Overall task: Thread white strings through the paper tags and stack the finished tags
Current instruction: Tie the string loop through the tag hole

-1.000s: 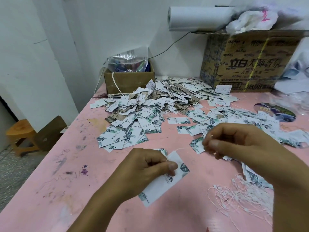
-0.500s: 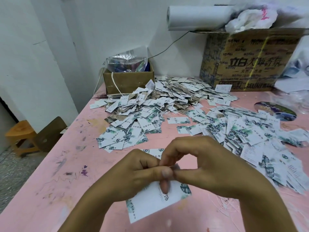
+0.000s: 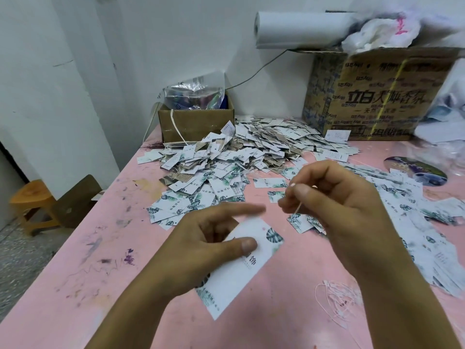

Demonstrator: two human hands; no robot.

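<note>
My left hand [image 3: 201, 245] holds a white paper tag [image 3: 239, 270] with a green leaf print, thumb on its face and index finger stretched out above it. Up and to the right, my right hand [image 3: 334, 197] pinches a thin white string [image 3: 298, 209] between thumb and fingers; the string runs down toward the tag's top corner. A bundle of loose white strings [image 3: 337, 301] lies on the pink table [image 3: 75, 285] at the lower right. A large heap of tags [image 3: 226, 162] covers the table's middle and back, and more tags [image 3: 427, 222] spread along the right.
A small open cardboard box [image 3: 196, 122] with a shiny bag stands at the back. A big printed carton [image 3: 377, 96] with a paper roll [image 3: 299, 28] on top sits at the back right. A disc [image 3: 415, 170] lies near the right. A wooden stool [image 3: 30, 202] stands left of the table.
My hands were joined at the tag's top corner half a second ago. They have come apart: my right hand rose up and right, drawing the string out.
</note>
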